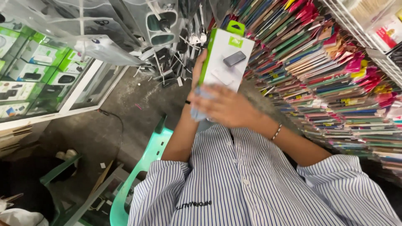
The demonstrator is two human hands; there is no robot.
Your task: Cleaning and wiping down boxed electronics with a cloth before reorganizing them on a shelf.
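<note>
white-green box [228, 62] held upright in left hand [199, 69], grip closed on edge for steadiness. right hand [226, 106] presses blue cloth [200, 102] against face, grip closed on it, wiping.

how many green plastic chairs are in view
2, maybe more hidden. One mint green plastic chair beside the striped shirt; one darker green plastic chair at lower left, partly cut off.
</note>
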